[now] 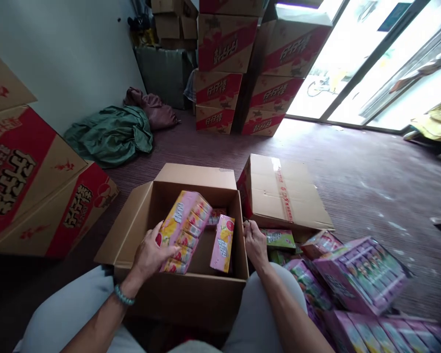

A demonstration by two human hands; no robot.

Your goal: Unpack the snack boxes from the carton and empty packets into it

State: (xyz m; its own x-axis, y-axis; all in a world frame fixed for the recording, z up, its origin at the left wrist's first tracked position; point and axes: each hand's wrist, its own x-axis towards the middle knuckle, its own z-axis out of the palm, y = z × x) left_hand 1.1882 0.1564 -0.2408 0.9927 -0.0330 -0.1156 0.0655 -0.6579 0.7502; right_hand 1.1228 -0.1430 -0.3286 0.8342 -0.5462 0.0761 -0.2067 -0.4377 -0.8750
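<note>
An open cardboard box (pixel 191 294) sits on the floor between my knees. My left hand (pixel 152 252) grips a pink and yellow multipack of small cartons (pixel 185 228), held tilted inside the box. A smaller pink pack (pixel 223 242) stands upright in the box beside it, and another lies further back (pixel 216 216). My right hand (pixel 255 242) rests on the box's right wall, fingers curled over the rim. Nothing else shows in that hand.
A sealed cardboard box (pixel 282 193) lies right of the open one. Several pink multipacks (pixel 360 274) are piled on the floor at my right. Red-printed cartons stand stacked at the left (pixel 25 181) and back (pixel 228 63). A green cloth (pixel 112 132) lies by the wall.
</note>
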